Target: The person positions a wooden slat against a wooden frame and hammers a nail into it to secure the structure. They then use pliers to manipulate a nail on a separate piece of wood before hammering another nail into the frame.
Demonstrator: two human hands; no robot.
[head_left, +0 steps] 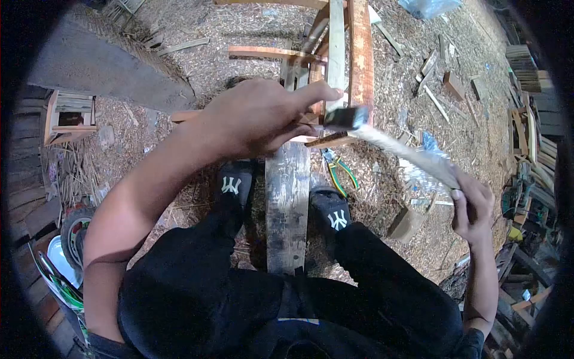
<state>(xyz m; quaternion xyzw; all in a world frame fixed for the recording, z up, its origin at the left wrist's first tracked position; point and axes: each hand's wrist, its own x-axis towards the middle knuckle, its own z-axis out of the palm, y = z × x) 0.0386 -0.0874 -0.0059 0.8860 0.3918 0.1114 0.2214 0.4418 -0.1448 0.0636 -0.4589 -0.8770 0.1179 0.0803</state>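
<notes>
1. The right hand [472, 206] is clamped around the end of a hammer [382, 140]. The pale handle is blurred, and the dark head lies just beside the left fingertips.
2. The left hand [263, 116] rests against a wooden frame [360, 57], its fingers curled in and one fingertip stretched out to touch a pale slat [335, 48]. Whether the curled fingers grip anything cannot be told.
3. The two hands are well apart and are joined only by the length of the hammer.
4. Below the left hand, a worn grey plank [287, 203] runs back between the person's legs, with a black shoe [232, 182] on either side of it.
5. Green-and-yellow-handled pliers [339, 173] lie on the wood-chip floor [239, 30], under the hammer and between the hands.
6. A small wooden block [406, 224] sits on the floor just left of the right hand.
7. A small wooden crate [67, 116] stands well out beyond the left forearm.
</notes>
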